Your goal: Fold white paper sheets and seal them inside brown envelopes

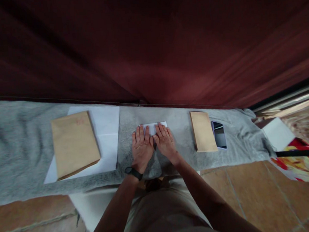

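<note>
Both palms lie flat on a small white sheet of paper [152, 129] at the middle of the grey cloth. My left hand [141, 145], with a dark band on its wrist, covers the left part of the paper, its fingers stretched out. Over the right part lies my right hand [165, 140], fingers likewise extended. The thumbs nearly meet between the hands. Only the paper's far strip and a bit between the hands show; the rest is hidden under them.
Left, brown envelopes [75, 143] rest on larger white sheets [107, 135]. Right, a smaller brown envelope stack [203, 131] lies beside a phone [219, 135]. Grey cloth [10, 151] covers the narrow surface, with a dark red curtain [151, 58] behind. A colourful box [306, 163] stands far right.
</note>
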{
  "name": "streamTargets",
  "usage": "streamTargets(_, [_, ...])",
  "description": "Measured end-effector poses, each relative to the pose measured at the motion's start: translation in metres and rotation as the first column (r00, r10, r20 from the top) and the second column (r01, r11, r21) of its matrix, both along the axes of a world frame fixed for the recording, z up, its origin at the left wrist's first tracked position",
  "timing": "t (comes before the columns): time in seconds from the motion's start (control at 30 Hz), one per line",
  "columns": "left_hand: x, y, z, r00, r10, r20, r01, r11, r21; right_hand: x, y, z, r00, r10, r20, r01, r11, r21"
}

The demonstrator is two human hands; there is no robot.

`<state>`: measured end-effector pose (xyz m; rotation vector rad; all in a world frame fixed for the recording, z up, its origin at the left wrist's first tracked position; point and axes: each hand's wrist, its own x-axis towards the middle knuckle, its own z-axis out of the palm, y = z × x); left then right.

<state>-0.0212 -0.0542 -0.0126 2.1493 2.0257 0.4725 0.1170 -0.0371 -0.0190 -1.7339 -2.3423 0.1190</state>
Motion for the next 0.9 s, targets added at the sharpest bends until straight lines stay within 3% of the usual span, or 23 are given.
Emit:
streamTargets(0.23, [-0.02, -0.014, -0.002, 0.997, 0.073, 0.03, -0.074, 0.997, 0.015, 0.031, 0.0, -0.004, 0.992, -0.127, 0.022, 0.125, 0.991, 0.049])
streamTargets(0.43, [-0.027, -0.02, 0.008, 0.995, 0.089, 0.045, -0.09, 0.996, 0.011, 0.036, -0.001, -0.004, 0.99, -0.14, 0.028, 0.139, 0.99, 0.024])
streamTargets(0.67, [-0.014, -0.019, 0.027, 0.956, 0.154, 0.249, -0.132, 0.986, -0.1, 0.035, -0.002, -0.005, 0.99, -0.142, 0.017, 0.141, 0.989, 0.031])
streamTargets(0.73, [-0.012, -0.011, 0.028, 0.882, 0.247, 0.402, -0.201, 0.968, -0.153, 0.035, -0.002, -0.004, 0.99, -0.142, 0.009, 0.142, 0.99, 0.027])
streamTargets(0.77, [-0.012, -0.006, 0.027, 0.796, 0.304, 0.523, -0.236, 0.952, -0.194, 0.035, -0.002, -0.004, 0.99, -0.142, 0.003, 0.142, 0.99, 0.024])
streamTargets(0.83, [-0.012, 0.005, 0.025, 0.532, 0.386, 0.753, -0.257, 0.921, -0.291, 0.034, -0.001, -0.003, 0.99, -0.141, -0.015, 0.142, 0.99, 0.02])
streamTargets(0.9, [-0.013, 0.013, 0.023, 0.289, 0.404, 0.868, -0.22, 0.91, -0.35, 0.034, 0.001, -0.002, 0.99, -0.139, -0.037, 0.14, 0.99, 0.013])
